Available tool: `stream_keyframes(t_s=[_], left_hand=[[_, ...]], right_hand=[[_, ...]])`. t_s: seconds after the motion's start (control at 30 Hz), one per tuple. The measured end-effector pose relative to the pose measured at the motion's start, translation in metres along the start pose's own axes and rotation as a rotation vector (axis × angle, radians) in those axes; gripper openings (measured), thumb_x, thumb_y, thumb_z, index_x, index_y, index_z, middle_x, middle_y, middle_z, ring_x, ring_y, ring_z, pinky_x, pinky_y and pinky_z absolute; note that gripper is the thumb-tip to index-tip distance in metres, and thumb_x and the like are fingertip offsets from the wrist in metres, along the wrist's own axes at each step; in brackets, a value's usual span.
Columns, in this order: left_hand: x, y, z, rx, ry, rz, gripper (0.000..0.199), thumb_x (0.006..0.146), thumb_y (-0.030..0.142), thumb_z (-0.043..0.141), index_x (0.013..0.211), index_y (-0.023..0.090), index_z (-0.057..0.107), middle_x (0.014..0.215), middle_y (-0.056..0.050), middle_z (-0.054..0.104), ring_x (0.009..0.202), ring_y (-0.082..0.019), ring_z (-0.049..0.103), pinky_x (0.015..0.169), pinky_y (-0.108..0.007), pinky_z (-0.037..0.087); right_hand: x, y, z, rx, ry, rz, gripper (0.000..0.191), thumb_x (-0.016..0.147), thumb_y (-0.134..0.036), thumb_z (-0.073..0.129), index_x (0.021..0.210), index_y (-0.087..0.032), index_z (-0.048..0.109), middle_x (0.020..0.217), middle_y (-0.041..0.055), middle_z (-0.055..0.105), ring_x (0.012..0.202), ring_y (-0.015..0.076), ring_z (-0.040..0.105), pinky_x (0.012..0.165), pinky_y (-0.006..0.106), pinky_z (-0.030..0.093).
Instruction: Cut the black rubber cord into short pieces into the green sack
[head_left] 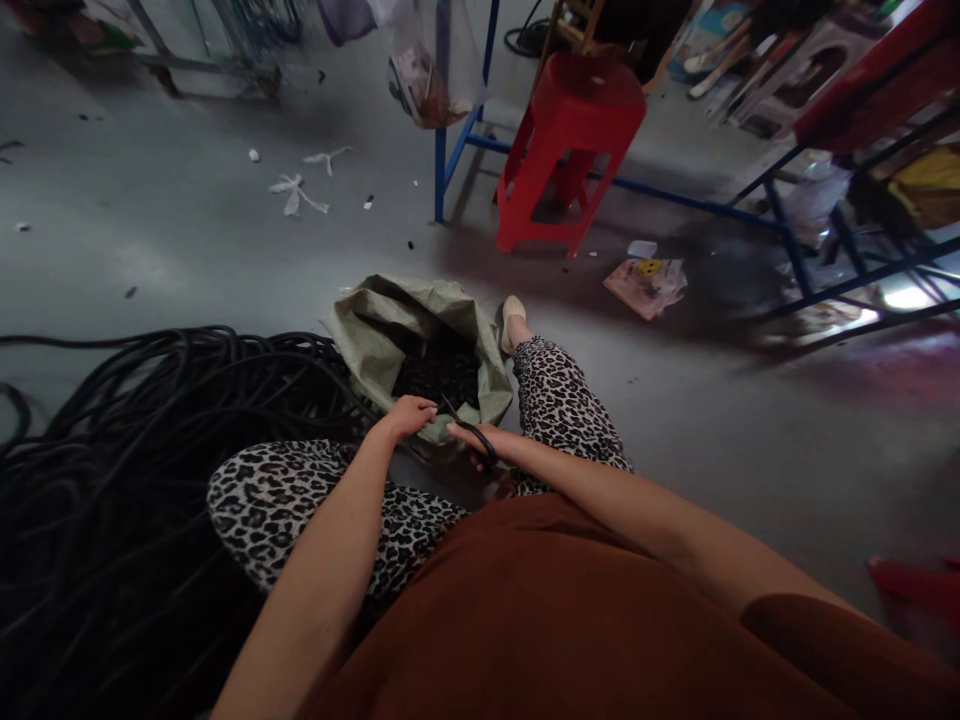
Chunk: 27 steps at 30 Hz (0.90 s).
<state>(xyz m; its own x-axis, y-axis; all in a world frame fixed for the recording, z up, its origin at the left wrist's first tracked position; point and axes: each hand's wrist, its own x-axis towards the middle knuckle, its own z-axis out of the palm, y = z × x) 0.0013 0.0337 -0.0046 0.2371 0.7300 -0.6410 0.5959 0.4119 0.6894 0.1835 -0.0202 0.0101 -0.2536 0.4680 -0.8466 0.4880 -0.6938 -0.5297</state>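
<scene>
My right hand (480,442) grips a pair of scissors (486,446) with black handles. Its blades point up and left over the near rim of an open, pale green woven sack (491,365). Short black pieces (442,375) fill the bottom of the sack. Just left of the blade tips, my left hand (409,415) is closed in a pinch above the same rim; what lies between its fingers is too small and dark to make out. A large heap of black rubber hose (187,380) lies to the left, with strands running close to the sack and my left hand.
Ahead stands a red plastic stool (585,100) beside a blue metal frame (440,150), from which a clear plastic bag (431,85) hangs. A crumpled plastic bag (646,285) and white scraps (296,192) litter the grey floor. My legs straddle the sack.
</scene>
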Motion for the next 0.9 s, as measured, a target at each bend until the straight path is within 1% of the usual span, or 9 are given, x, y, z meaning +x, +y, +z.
stream_keyframes(t_s=[0.1,0.2,0.4,0.5,0.6,0.7,0.77,0.83,0.9], left_hand=[[-0.001,0.001,0.000,0.015,-0.010,0.011,0.032,0.076,0.023,0.053,0.102,0.011,0.066,0.073,-0.003,0.069,0.061,-0.011,0.056,0.059,-0.020,0.045],[-0.002,0.002,-0.001,0.020,-0.018,0.006,0.035,0.076,0.023,0.053,0.106,0.009,0.064,0.075,-0.004,0.069,0.061,-0.011,0.056,0.059,-0.020,0.045],[-0.001,0.004,-0.002,-0.027,-0.010,-0.006,0.036,0.077,0.023,0.053,0.109,0.011,0.062,0.075,-0.003,0.069,0.061,-0.010,0.057,0.062,-0.021,0.046],[-0.001,0.004,-0.002,-0.038,-0.005,0.000,0.035,0.077,0.023,0.053,0.108,0.011,0.063,0.076,-0.003,0.069,0.061,-0.010,0.057,0.062,-0.021,0.047],[0.000,0.003,-0.002,-0.028,-0.015,0.009,0.036,0.077,0.025,0.052,0.108,0.010,0.063,0.078,-0.004,0.069,0.062,-0.011,0.058,0.062,-0.021,0.047],[0.001,0.002,-0.005,0.072,-0.020,0.081,0.035,0.079,0.029,0.049,0.101,0.010,0.066,0.079,-0.006,0.069,0.067,-0.014,0.060,0.065,-0.023,0.047],[0.002,0.000,-0.008,0.191,0.008,0.161,0.035,0.080,0.033,0.046,0.096,0.011,0.069,0.085,-0.007,0.070,0.077,-0.017,0.061,0.073,-0.025,0.046],[0.002,-0.001,-0.012,0.289,0.052,0.204,0.035,0.080,0.034,0.045,0.096,0.014,0.069,0.095,-0.007,0.069,0.090,-0.019,0.060,0.080,-0.025,0.043],[0.001,-0.002,-0.016,0.336,0.062,0.200,0.035,0.079,0.033,0.046,0.101,0.015,0.068,0.100,-0.006,0.068,0.094,-0.020,0.059,0.083,-0.024,0.041]], right_hand=[[0.002,0.002,-0.002,-0.018,-0.012,-0.023,0.055,0.076,-0.068,0.046,0.086,-0.014,0.052,0.052,-0.0009,0.050,0.038,0.0100,0.048,0.033,0.018,0.039],[0.000,-0.001,-0.001,-0.008,-0.017,-0.043,0.054,0.077,-0.066,0.046,0.084,-0.013,0.052,0.053,-0.0005,0.049,0.039,0.0096,0.047,0.034,0.018,0.038],[-0.008,-0.012,0.004,0.018,0.096,0.018,0.050,0.077,-0.064,0.048,0.075,-0.014,0.049,0.047,-0.0024,0.045,0.033,0.0088,0.043,0.031,0.019,0.040],[-0.011,-0.015,0.005,-0.025,0.124,0.013,0.049,0.077,-0.063,0.049,0.067,-0.015,0.047,0.043,-0.0028,0.043,0.031,0.0083,0.042,0.029,0.018,0.038],[-0.013,-0.018,0.004,-0.032,0.134,0.007,0.049,0.077,-0.062,0.050,0.064,-0.015,0.046,0.042,-0.0030,0.043,0.030,0.0079,0.042,0.029,0.018,0.037],[-0.015,-0.019,0.003,-0.033,0.143,0.009,0.051,0.077,-0.064,0.049,0.064,-0.015,0.046,0.040,-0.0032,0.043,0.029,0.0080,0.042,0.028,0.017,0.035],[-0.016,-0.020,0.003,-0.035,0.154,0.011,0.052,0.077,-0.065,0.048,0.063,-0.015,0.047,0.040,-0.0030,0.043,0.029,0.0084,0.043,0.028,0.017,0.034],[-0.016,-0.020,0.001,-0.035,0.166,0.018,0.053,0.078,-0.065,0.046,0.062,-0.015,0.046,0.039,-0.0027,0.043,0.028,0.0087,0.044,0.029,0.017,0.035],[-0.015,-0.020,0.000,-0.035,0.184,0.032,0.052,0.080,-0.064,0.044,0.062,-0.015,0.045,0.039,-0.0027,0.043,0.028,0.0089,0.043,0.029,0.018,0.036]])
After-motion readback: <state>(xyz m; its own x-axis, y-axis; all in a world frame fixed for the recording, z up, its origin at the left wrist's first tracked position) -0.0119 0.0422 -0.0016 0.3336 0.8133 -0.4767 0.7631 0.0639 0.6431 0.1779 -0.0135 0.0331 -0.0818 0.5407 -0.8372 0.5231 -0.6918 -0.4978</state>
